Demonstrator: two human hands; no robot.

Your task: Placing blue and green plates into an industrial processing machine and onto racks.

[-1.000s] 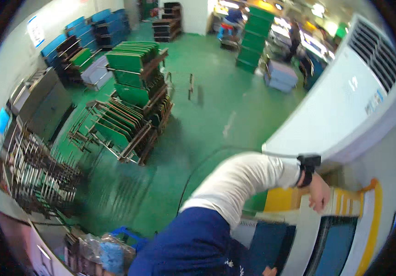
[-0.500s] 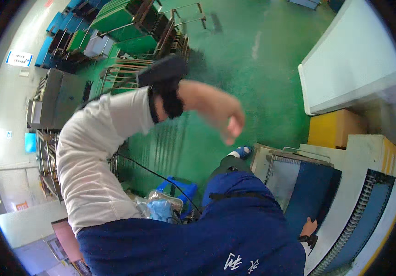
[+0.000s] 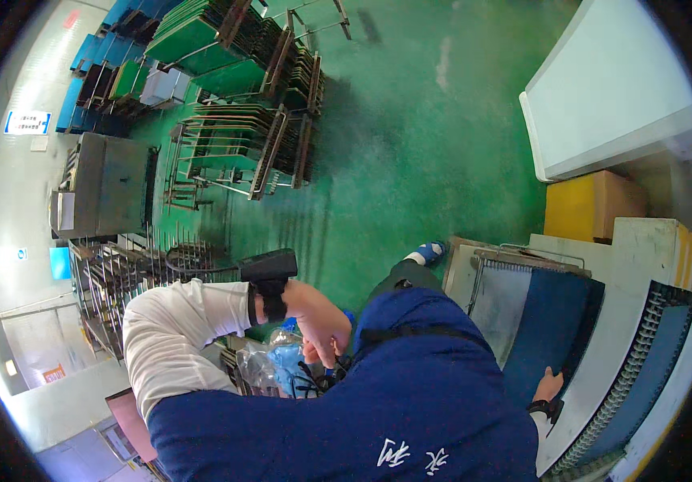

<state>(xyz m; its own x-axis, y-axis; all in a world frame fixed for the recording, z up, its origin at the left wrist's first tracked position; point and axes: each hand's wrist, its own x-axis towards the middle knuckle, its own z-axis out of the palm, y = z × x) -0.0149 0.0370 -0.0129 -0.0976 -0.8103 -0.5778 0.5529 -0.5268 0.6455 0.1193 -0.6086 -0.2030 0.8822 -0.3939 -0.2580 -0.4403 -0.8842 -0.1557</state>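
While the person bends low over the green floor (image 3: 410, 145), the left hand (image 3: 318, 321) hangs over a clear plastic bag (image 3: 270, 365) with blue stuff in it. Its fingers (image 3: 331, 347) are curled down and close together, touching some dark cords by the bag; I cannot tell if they grip anything. A black box (image 3: 268, 265) is strapped on that wrist. The right hand (image 3: 549, 387) rests on the bottom edge of a dark blue mat (image 3: 551, 321) that lies in a grey tray on the right. Its fingers are hidden, so I cannot tell how they stand. A yellow box (image 3: 575, 210) sits past the tray, with a brown box (image 3: 619, 197) just beside it. Far to the left, a blue and white sign (image 3: 27, 122) hangs on the wall. Stacks of green trays (image 3: 189, 36) stand on racks.
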